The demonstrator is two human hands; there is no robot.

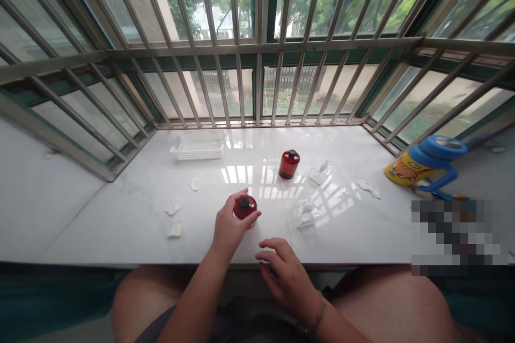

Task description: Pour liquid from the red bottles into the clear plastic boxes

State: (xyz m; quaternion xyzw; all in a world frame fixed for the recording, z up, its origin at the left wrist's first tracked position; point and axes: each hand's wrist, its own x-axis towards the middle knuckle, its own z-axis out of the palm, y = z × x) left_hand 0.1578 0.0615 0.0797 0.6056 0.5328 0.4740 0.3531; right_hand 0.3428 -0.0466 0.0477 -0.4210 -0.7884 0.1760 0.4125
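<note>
While the left hand [231, 220] grips a red bottle [247, 209] near the middle of the frame, the right hand [287, 276] sits lower, right of centre, fingers spread and slightly curled, by the table's front edge. Left thumb and fingers wrap the bottle's sides, black cap [244, 202] upward; can't tell whether its base touches the table.

Writing: print on the yellow-and-blue mug [408, 166], right side of frame, is too small to read; it's a cartoon figure. Mug tilted in view, blue rim and looped handle, looks glossy.

Second red bottle [288, 166], just right of centre: upright, translucent, rounded shoulders, black cap, darker band at the bottom. Two clear, shiny trays beside and below it, upper [321, 172] and lower [304, 213], each with a white lump. White perforated basket [201, 155], rectangular, looks plastic, left of centre. Soft-looking white scraps: three left of the held bottle, top one [196, 184], middle [173, 206], bottom [175, 229]; another [368, 189] at right.

Table [132, 220]: polished white, faint grey veining, reflecting the metal window bars [258, 86] across the top. Pixelated patch [458, 236] at lower right hides what's there.
</note>
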